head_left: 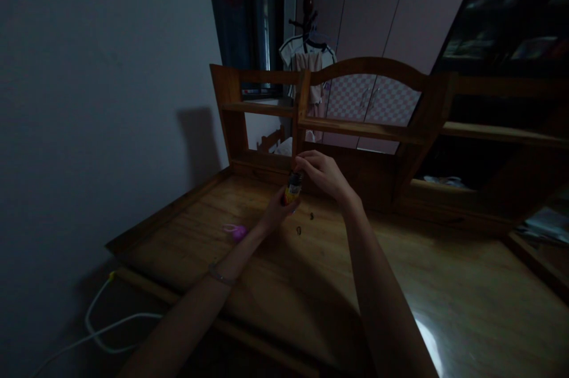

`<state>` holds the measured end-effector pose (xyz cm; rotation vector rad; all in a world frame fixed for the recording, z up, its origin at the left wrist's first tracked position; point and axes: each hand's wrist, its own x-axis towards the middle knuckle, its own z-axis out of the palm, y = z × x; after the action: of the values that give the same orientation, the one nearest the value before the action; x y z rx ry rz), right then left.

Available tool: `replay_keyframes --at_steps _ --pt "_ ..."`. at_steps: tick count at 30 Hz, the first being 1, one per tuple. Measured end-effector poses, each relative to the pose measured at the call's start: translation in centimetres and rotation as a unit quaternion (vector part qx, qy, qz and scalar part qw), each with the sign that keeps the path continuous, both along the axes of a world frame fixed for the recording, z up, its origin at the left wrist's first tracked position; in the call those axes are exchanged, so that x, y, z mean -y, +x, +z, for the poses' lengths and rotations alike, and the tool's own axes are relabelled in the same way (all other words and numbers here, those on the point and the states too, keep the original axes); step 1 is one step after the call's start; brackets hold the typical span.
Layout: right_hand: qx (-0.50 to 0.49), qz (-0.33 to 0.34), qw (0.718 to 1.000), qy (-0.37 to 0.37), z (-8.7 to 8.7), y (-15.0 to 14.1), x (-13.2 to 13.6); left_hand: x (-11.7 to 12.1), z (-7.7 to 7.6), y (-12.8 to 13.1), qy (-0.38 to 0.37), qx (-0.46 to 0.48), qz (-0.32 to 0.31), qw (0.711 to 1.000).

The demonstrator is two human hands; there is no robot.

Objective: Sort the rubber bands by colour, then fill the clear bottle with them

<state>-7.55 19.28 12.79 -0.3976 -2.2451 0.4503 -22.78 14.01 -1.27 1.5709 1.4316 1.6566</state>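
My left hand [281, 207] is wrapped around a small bottle [293, 187] with a dark upper part and a yellow label, held up above the wooden desk. Over the top of the bottle, my right hand [320, 172] has its fingers bent and pressed together; what they pinch, if anything, is hidden in the dim light. Two small dark curled pieces [299, 230] lie on the desk beneath the hands. Left of them, near my left forearm, rests a purple object [239, 233] with a light loop.
At the desk's back stands a wooden shelf unit [364, 127] with open compartments. A white wall [111, 99] borders the left side. White cable [93, 330] hangs past the near left edge. Light glares off the desktop [444, 271] at the lower right.
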Motion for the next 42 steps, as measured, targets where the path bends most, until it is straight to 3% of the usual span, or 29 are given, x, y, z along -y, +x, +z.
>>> replay_keyframes --at_steps 7,17,33,42 --pt "0.004 0.026 1.000 -0.007 -0.2 -0.2 0.0 0.2 0.1 0.2 0.004 0.010 -0.013 1.000" --pt "0.002 0.005 1.000 -0.008 -0.4 -0.3 -0.4 0.2 0.2 0.0 0.016 0.012 0.000 1.000" --pt "0.103 -0.037 0.991 -0.076 -2.0 -1.4 -0.5 0.0 -0.2 0.1 0.013 0.001 0.009 1.000" --pt "0.008 0.006 1.000 0.009 -0.8 -0.9 -0.6 -0.1 0.0 -0.6 0.001 0.055 -0.001 0.999"
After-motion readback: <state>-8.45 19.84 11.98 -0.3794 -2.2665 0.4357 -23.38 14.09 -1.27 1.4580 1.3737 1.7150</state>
